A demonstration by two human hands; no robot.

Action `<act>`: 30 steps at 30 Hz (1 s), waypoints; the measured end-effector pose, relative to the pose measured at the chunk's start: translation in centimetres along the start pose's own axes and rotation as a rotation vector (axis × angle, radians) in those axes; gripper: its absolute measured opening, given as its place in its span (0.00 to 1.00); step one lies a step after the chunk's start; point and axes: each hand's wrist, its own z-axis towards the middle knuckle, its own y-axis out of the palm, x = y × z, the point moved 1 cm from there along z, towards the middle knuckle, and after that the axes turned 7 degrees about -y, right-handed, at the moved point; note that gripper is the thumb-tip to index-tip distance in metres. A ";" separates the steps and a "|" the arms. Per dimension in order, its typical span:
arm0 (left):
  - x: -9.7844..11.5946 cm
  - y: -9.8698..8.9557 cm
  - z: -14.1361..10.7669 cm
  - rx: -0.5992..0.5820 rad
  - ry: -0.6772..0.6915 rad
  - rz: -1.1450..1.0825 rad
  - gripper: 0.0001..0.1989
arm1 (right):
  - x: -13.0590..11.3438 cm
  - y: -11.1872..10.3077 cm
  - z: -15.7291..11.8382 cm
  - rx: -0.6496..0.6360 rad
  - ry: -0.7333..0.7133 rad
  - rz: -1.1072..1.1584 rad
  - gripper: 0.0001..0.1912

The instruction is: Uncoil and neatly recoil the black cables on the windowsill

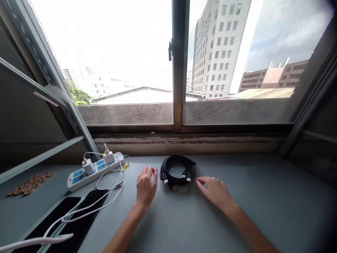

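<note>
A coiled bundle of black cables (165,168) with several plugs, some with pale metal ends, lies on the grey table between my hands. Just left of the coil is my left hand (146,184), its fingers bent and a little apart, holding nothing. On the other side, my right hand (216,191) hovers close to the coil without touching it. Its thumb and index finger curve toward each other with a gap between them, and nothing shows in them.
A white power strip (99,171) with two chargers and looping white cables stands at the left. Two dark flat devices (83,216) lie in front of it, and small brown pieces (31,184) at the far left. A window frame (178,105) rises behind the table.
</note>
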 end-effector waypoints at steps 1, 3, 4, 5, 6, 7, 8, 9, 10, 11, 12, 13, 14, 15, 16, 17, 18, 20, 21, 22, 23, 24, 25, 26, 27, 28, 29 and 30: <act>-0.2 0.1 0.1 -0.004 -0.007 0.017 0.17 | -0.2 -0.2 -0.2 -0.013 0.003 -0.004 0.16; -0.7 0.3 0.2 -0.022 -0.015 0.040 0.17 | -0.8 -0.5 -0.5 -0.036 -0.003 -0.009 0.16; -1.0 0.4 0.4 -0.033 -0.022 0.044 0.17 | -1.1 -0.5 -0.7 -0.047 -0.014 -0.006 0.16; -1.3 0.5 0.5 -0.039 -0.031 0.043 0.16 | -1.5 -0.5 -0.9 -0.061 -0.032 0.000 0.16; -1.6 0.5 0.7 -0.041 -0.039 0.037 0.17 | -2.0 -0.4 -1.2 -0.078 -0.054 0.011 0.17; -1.9 0.5 1.0 -0.038 -0.045 0.022 0.17 | -2.5 -0.3 -1.5 -0.097 -0.080 0.025 0.17; -2.2 0.4 1.2 -0.032 -0.049 0.000 0.18 | -3.0 0.0 -1.8 -0.115 -0.108 0.041 0.17; -2.5 0.4 1.5 -0.025 -0.050 -0.027 0.19 | -3.4 0.3 -2.1 -0.129 -0.140 0.055 0.17; -2.8 0.3 1.7 -0.020 -0.049 -0.052 0.19 | -3.9 0.7 -2.4 -0.141 -0.175 0.070 0.16; -3.0 0.3 2.0 -0.016 -0.049 -0.071 0.20 | -4.3 1.1 -2.7 -0.146 -0.213 0.082 0.16; -3.2 0.1 2.1 -0.012 -0.050 -0.084 0.20 | -4.7 1.4 -2.9 -0.155 -0.252 0.094 0.15; -3.3 0.0 2.3 -0.006 -0.052 -0.091 0.20 | -5.0 1.6 -3.1 -0.157 -0.283 0.104 0.15; -3.4 -0.3 2.4 0.002 -0.055 -0.095 0.21 | -5.2 1.8 -3.2 -0.155 -0.306 0.114 0.14; -3.3 -0.6 2.4 0.015 -0.058 -0.099 0.21 | -5.3 1.8 -3.3 -0.145 -0.320 0.120 0.14; -3.2 -0.9 2.3 0.032 -0.064 -0.106 0.22 | -5.2 1.7 -3.2 -0.128 -0.331 0.119 0.14; -3.0 -1.3 2.2 0.055 -0.073 -0.115 0.23 | -5.0 1.4 -3.1 -0.110 -0.344 0.111 0.15; -2.6 -1.8 2.1 0.079 -0.084 -0.125 0.23 | -4.7 1.1 -2.9 -0.094 -0.360 0.099 0.15; -1.4 -2.5 1.7 0.118 -0.101 -0.151 0.24 | -3.5 0.3 -2.3 -0.080 -0.394 0.071 0.16; -0.6 -2.8 1.4 0.129 -0.105 -0.166 0.24 | -2.7 0.0 -2.0 -0.082 -0.404 0.065 0.16; 0.3 -2.9 1.2 0.134 -0.107 -0.183 0.24 | -1.8 -0.4 -1.6 -0.083 -0.408 0.060 0.17; 1.3 -2.9 1.1 0.137 -0.106 -0.198 0.24 | -0.9 -0.7 -1.3 -0.083 -0.409 0.056 0.17; 2.3 -2.8 1.0 0.140 -0.100 -0.203 0.24 | 0.1 -1.0 -0.9 -0.080 -0.403 0.049 0.18; 3.3 -2.5 1.0 0.146 -0.089 -0.200 0.23 | 1.1 -1.2 -0.6 -0.075 -0.392 0.040 0.19; 4.3 -2.2 1.0 0.157 -0.070 -0.171 0.23 | 2.1 -1.3 -0.3 -0.071 -0.381 0.030 0.19; 5.0 -1.8 1.0 0.163 -0.047 -0.130 0.23 | 2.9 -1.4 -0.2 -0.071 -0.371 0.022 0.18; 5.5 -1.4 1.1 0.165 -0.031 -0.097 0.23 | 3.7 -1.4 -0.1 -0.072 -0.360 0.013 0.18; 5.8 -0.9 1.2 0.159 -0.017 -0.065 0.23 | 4.3 -1.3 0.0 -0.074 -0.349 0.006 0.17; 5.8 -0.6 1.2 0.144 -0.010 -0.042 0.23 | 4.9 -1.2 -0.1 -0.074 -0.334 0.001 0.16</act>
